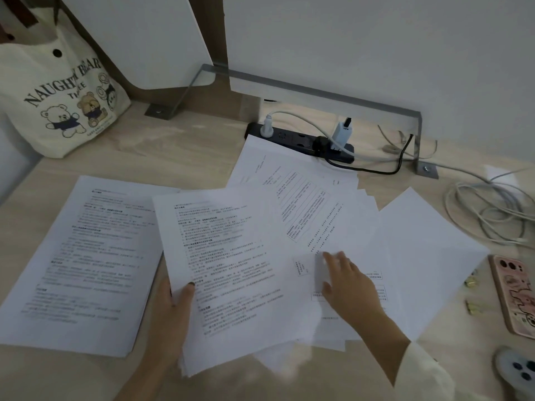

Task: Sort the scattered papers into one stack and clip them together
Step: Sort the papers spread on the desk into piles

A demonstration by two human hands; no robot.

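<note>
Printed white papers lie spread over a light wood desk [185, 146]. My left hand [173, 311] grips the left edge of a held sheaf of sheets [237, 273], thumb on top. My right hand [350, 282] rests flat, fingers apart, on overlapping loose sheets [312, 204] fanned out toward the back. A blank sheet [428, 250] lies at the right. A separate printed stack [86, 256] lies flat at the left. Small gold binder clips [472, 307] sit on the desk right of the papers.
A black power strip [301, 140] with plugs and trailing cables [486, 209] sits behind the papers. A pink-cased phone [514, 296] lies at the right edge. A cream bear-print tote bag [58, 91] stands at back left. A grey object [518, 369] shows at bottom right.
</note>
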